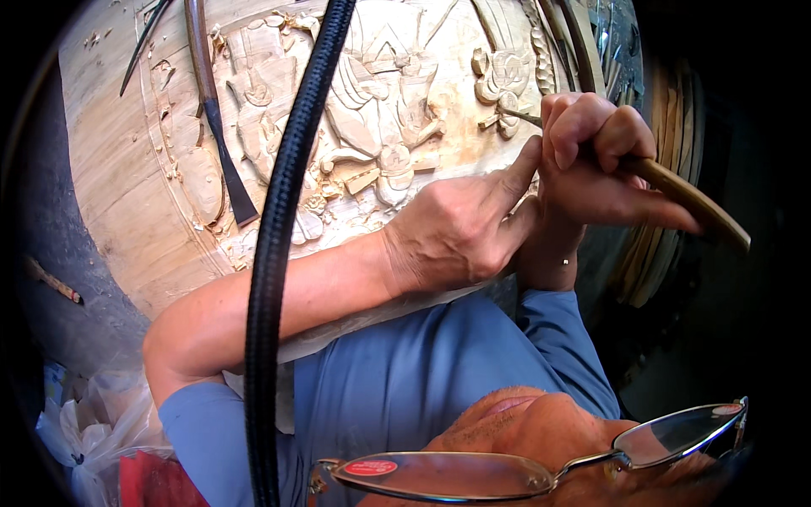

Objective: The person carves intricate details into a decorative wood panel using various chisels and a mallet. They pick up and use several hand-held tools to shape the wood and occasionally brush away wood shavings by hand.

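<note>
A large round wooden relief panel (pixel 127 194) with carved figures fills the upper view. My right hand (pixel 591 160) is shut on a carving chisel (pixel 693 203) with a curved wooden handle. Its thin metal tip (pixel 515 116) touches a carved scroll ornament (pixel 503 80) at the panel's upper right. My left hand (pixel 465 228) rests on the carving just below. Its forearm crosses in from the left. Its index finger stretches up against the chisel's shaft and my right hand, holding nothing.
A second chisel (pixel 221 144) with a dark flat blade lies on the panel's left part. A thick black braided cable (pixel 279 211) hangs down across the view. Plastic bags (pixel 93 422) lie at lower left. Stacked wooden rims (pixel 672 118) stand at right. Eyeglasses (pixel 524 473) show at bottom.
</note>
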`<action>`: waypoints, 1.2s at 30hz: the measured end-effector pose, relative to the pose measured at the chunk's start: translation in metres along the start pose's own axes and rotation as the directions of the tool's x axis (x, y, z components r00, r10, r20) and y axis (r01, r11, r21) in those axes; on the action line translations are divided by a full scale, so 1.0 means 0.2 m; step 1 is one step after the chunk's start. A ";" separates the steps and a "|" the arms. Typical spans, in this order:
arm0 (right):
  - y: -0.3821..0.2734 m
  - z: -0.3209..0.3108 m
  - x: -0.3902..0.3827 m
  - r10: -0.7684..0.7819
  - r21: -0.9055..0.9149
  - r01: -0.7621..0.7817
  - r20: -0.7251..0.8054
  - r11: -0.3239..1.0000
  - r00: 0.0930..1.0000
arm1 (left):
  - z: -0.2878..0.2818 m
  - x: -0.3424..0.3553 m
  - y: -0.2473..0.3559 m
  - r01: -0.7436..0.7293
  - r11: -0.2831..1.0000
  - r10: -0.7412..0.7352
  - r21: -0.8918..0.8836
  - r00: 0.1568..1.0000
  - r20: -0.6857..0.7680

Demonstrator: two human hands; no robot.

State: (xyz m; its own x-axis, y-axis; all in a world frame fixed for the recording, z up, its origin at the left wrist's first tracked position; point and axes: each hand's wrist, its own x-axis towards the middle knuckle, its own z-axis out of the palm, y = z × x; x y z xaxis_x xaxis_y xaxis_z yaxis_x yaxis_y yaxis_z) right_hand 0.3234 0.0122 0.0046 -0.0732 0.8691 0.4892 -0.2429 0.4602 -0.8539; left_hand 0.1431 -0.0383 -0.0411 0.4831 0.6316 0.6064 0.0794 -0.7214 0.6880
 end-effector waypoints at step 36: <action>-0.10 -0.03 0.00 -0.018 -0.033 0.012 -0.180 0.999 0.983 | 0.02 0.01 -0.02 0.128 0.988 -0.111 -0.085 0.977 0.181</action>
State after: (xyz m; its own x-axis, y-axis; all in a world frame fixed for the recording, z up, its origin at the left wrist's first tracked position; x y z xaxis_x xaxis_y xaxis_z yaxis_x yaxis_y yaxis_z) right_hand 0.3349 0.0034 0.0201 0.1066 0.8792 0.4644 -0.2114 0.4764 -0.8534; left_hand 0.1473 -0.0342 -0.0442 0.6212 0.6458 0.4440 0.0660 -0.6076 0.7915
